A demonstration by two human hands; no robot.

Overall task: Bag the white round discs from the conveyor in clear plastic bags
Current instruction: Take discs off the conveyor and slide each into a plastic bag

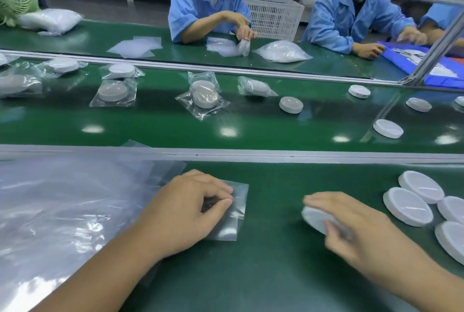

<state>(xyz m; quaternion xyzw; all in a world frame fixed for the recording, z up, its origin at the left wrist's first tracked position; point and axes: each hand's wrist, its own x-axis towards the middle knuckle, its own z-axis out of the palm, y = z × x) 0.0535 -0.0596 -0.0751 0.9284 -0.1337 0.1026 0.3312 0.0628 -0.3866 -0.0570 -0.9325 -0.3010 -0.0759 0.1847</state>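
My left hand (187,207) pinches the edge of a small clear plastic bag (232,221) that lies flat on the green bench in front of me. My right hand (351,226) grips a white round disc (313,218), tilted on its edge just above the bench, right of the bag. Several more white discs (408,207) lie in a group at the right edge. On the conveyor belt (226,120) beyond the rail lie bare discs (388,128) on the right and bagged discs (203,96) to the left.
A large sheet of clear plastic (62,206) covers the bench on my left. A metal rail (251,153) separates bench and belt. Across the belt, people in blue coats (190,2) bag discs, with a white crate (273,15) and a blue tray (442,65) nearby.
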